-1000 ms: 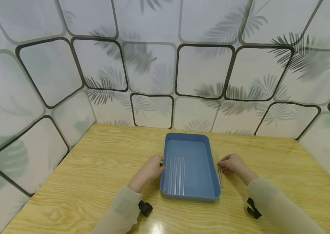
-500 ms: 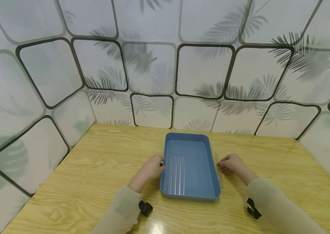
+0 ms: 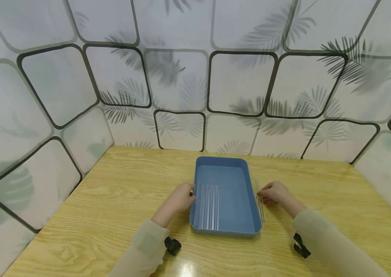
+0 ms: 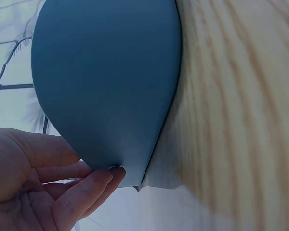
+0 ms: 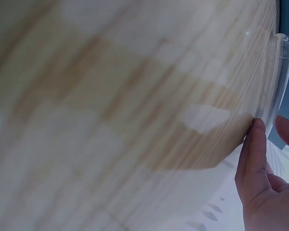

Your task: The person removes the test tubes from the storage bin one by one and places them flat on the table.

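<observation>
A blue rectangular tray [image 3: 236, 204] lies on the wooden table, with several clear test tubes [image 3: 207, 209] side by side along its left part. My left hand [image 3: 180, 197] grips the tray's left rim; the left wrist view shows fingertips pressed on the outer wall [image 4: 106, 86] and other fingers reaching over the edge. Just outside the tray's right wall stands my right hand [image 3: 276, 193], thumb and fingertips pinching a clear test tube [image 5: 280, 72] with a rounded end. Its length runs along the tray wall, close over the table.
The wooden table [image 3: 122, 192] extends to both sides of the tray. Behind it rises a pale patterned wall covering [image 3: 181, 88], which also closes in the left and right sides. Dark wrist straps [image 3: 172, 246] show below both sleeves.
</observation>
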{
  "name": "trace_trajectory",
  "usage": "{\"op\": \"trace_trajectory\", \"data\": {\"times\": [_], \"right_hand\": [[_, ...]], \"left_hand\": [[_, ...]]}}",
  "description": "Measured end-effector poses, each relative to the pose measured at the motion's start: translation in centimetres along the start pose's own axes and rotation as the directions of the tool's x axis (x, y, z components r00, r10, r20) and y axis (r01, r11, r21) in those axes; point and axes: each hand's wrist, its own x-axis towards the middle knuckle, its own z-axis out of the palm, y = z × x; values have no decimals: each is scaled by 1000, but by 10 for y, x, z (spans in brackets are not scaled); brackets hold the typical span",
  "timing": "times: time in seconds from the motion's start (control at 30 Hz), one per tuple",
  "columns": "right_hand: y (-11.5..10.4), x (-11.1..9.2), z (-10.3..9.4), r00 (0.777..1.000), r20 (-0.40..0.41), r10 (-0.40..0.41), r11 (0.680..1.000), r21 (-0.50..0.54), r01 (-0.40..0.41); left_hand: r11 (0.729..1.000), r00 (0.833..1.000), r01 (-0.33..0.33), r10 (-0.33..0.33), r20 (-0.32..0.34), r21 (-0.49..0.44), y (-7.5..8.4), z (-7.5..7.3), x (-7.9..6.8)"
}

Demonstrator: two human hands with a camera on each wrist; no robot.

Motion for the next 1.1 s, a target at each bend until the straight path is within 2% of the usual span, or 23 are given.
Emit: {"op": "trace_trajectory", "data": {"times": [0.13, 0.37, 1.1], "right_hand": [[8, 8, -4, 999, 38, -34, 999, 3, 34], [-7, -8, 1, 999, -31, 12, 999, -41, -13], [-4, -8, 0, 1000, -30, 7, 999, -41, -8]], "left_hand": [[1000, 1000, 9, -9, 5, 1, 1, 0, 0], [1000, 1000, 8, -8, 5, 0, 3, -2, -1], [1000, 1000, -1, 1, 4, -4, 1, -2, -1]]}}
